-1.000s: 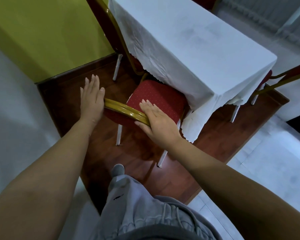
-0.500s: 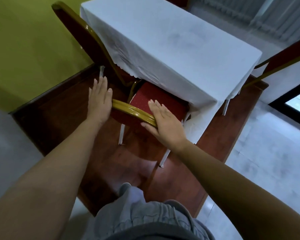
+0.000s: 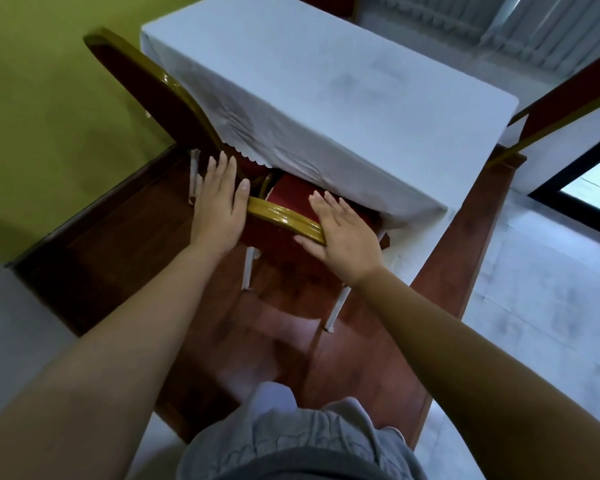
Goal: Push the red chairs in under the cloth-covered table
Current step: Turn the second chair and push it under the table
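The table (image 3: 326, 81) is draped in a white cloth. At its near end stands a red chair (image 3: 291, 194), its seat mostly under the cloth's hem. Only the chair's gold backrest rim (image 3: 281, 220) and two white back legs stick out. My left hand (image 3: 219, 206) lies flat against the rim's left end, fingers straight. My right hand (image 3: 343, 233) lies flat over the rim's right end, thumb along its near side. A second red chair (image 3: 146, 91) stands tucked in at the table's left side. The back of a third chair (image 3: 568, 98) shows at the right.
Table and chairs stand on a raised dark wooden platform (image 3: 118, 254) with a step down to pale floor tiles (image 3: 534, 306). A green wall (image 3: 49, 98) is close on the left. A dark-framed glass door (image 3: 586, 178) is at the right. My grey-trousered leg (image 3: 291, 441) is below.
The near chair has slid farther under the table, so less of its red seat shows. Both hands moved forward with its backrest, and I have stepped closer.
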The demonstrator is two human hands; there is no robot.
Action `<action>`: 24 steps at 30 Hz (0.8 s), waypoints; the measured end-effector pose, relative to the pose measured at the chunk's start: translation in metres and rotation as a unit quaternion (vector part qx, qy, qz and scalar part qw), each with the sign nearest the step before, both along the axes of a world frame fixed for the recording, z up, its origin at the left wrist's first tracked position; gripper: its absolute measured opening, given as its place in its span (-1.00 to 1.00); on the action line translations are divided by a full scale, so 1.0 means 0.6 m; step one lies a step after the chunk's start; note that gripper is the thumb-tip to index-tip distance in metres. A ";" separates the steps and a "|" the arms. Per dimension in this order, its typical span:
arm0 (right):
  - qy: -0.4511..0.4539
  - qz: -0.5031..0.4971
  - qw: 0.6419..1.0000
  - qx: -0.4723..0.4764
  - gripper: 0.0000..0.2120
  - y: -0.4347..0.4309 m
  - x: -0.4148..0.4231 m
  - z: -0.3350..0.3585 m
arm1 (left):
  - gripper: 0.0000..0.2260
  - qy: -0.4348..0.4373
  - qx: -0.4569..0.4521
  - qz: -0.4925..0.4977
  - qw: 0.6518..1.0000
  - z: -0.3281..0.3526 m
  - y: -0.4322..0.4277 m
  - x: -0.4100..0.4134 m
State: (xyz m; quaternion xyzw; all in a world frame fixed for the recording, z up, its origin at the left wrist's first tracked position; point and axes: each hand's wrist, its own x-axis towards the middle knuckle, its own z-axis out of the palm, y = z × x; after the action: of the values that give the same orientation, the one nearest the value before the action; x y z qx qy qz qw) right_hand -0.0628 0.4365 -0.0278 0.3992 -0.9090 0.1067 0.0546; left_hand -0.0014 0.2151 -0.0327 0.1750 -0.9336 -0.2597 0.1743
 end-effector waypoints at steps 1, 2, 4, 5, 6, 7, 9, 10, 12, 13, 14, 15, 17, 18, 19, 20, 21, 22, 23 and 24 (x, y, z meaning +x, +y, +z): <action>0.004 -0.007 1.000 0.002 -0.27 -0.006 -0.005 -0.001 | -0.48 0.002 -0.002 0.001 1.000 0.001 -0.003 -0.004; 0.009 -0.016 1.000 0.003 -0.27 -0.013 -0.009 -0.002 | -0.49 0.005 -0.002 0.003 1.000 0.002 -0.004 -0.008; 0.013 -0.035 0.999 0.002 -0.24 -0.026 -0.017 -0.003 | -0.50 0.010 0.007 0.012 1.000 0.004 -0.002 -0.017; 0.009 -0.046 0.999 0.001 -0.23 -0.033 -0.022 -0.002 | -0.50 0.013 0.017 0.018 1.000 0.005 -0.001 -0.022; 0.005 -0.056 0.998 0.000 -0.22 -0.040 -0.026 -0.002 | -0.50 0.014 0.027 0.023 0.999 0.006 0.000 -0.027; 0.001 -0.066 0.998 -0.001 -0.21 -0.046 -0.030 -0.002 | -0.50 0.014 0.033 0.024 0.999 0.007 0.000 -0.032; -0.002 -0.080 0.997 -0.003 -0.20 -0.057 -0.037 -0.002 | -0.47 0.010 0.026 0.013 1.000 0.007 -0.002 -0.040; -0.003 -0.086 0.996 0.000 -0.19 -0.062 -0.041 -0.002 | -0.45 0.005 0.020 0.006 1.000 0.006 -0.005 -0.043; -0.002 -0.093 0.996 0.008 -0.19 -0.069 -0.048 -0.001 | -0.40 -0.007 0.012 -0.008 1.000 0.007 -0.014 -0.051; -0.001 -0.096 0.995 0.012 -0.18 -0.072 -0.052 -0.001 | -0.38 -0.013 0.009 -0.014 1.000 0.007 -0.018 -0.055; -0.002 -0.099 0.995 0.015 -0.18 -0.075 -0.056 0.000 | -0.36 -0.018 0.006 -0.017 1.000 0.008 -0.022 -0.059; -0.003 -0.101 0.995 0.017 -0.18 -0.079 -0.059 0.001 | -0.34 -0.024 0.003 -0.018 1.000 0.010 -0.025 -0.064; -0.001 -0.109 0.994 0.022 -0.17 -0.085 -0.067 0.002 | -0.31 -0.034 0.005 -0.020 0.999 0.012 -0.032 -0.075; 0.002 -0.113 0.993 0.025 -0.17 -0.088 -0.070 0.002 | -0.31 -0.038 0.007 -0.020 0.999 0.013 -0.035 -0.080; 0.003 -0.117 0.993 0.026 -0.17 -0.092 -0.074 0.002 | -0.31 -0.043 0.008 -0.022 0.999 0.013 -0.039 -0.086; 0.001 -0.120 0.992 0.028 -0.16 -0.095 -0.078 0.004 | -0.32 -0.048 0.010 -0.024 0.999 0.014 -0.043 -0.091; -0.001 -0.122 0.992 0.030 -0.16 -0.099 -0.083 0.005 | -0.33 -0.054 0.012 -0.025 0.998 0.015 -0.047 -0.097; -0.001 -0.124 0.992 0.032 -0.16 -0.102 -0.087 0.006 | -0.34 -0.058 0.014 -0.026 0.998 0.017 -0.050 -0.102; 0.000 -0.127 0.991 0.033 -0.16 -0.105 -0.090 0.006 | -0.34 -0.063 0.016 -0.026 0.998 0.019 -0.052 -0.107; 0.000 -0.130 0.991 0.034 -0.15 -0.107 -0.094 0.006 | -0.35 -0.068 0.020 -0.026 0.997 0.021 -0.053 -0.112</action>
State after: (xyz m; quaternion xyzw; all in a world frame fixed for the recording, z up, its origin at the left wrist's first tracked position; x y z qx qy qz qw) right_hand -0.1193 0.3724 -0.0240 0.2791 -0.9564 0.0674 0.0543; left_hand -0.0687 0.1831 -0.0198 0.1715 -0.9421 -0.2700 0.1002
